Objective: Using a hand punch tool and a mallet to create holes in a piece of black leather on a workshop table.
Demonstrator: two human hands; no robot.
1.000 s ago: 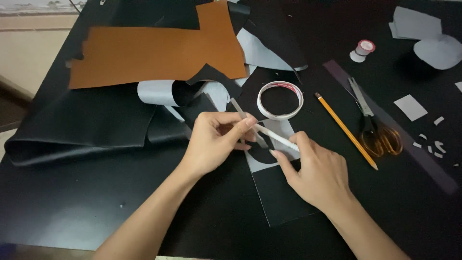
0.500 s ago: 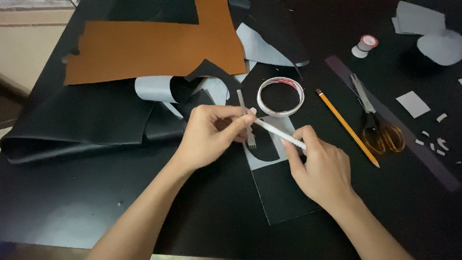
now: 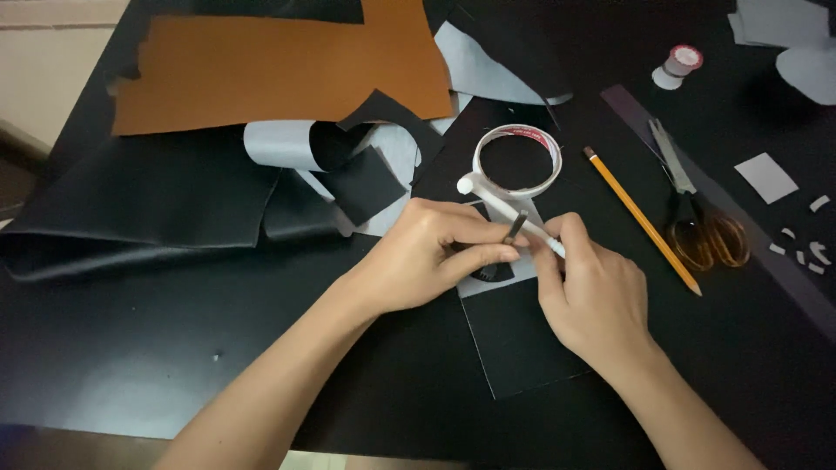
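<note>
The left hand (image 3: 427, 257) pinches a small dark metal tool (image 3: 515, 228) and the right hand (image 3: 592, 296) grips a white pen (image 3: 509, 209) over the black sheet (image 3: 522, 339), tape roll (image 3: 517, 161) at twelve o'clock; marking looks barely begun.

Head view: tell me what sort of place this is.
Probably a home craft or leatherwork table. On the black tabletop lie a brown leather-like sheet, black sheets, scissors, a pencil and a tape roll. The left hand and right hand hold a white pen over a cut piece.
</note>
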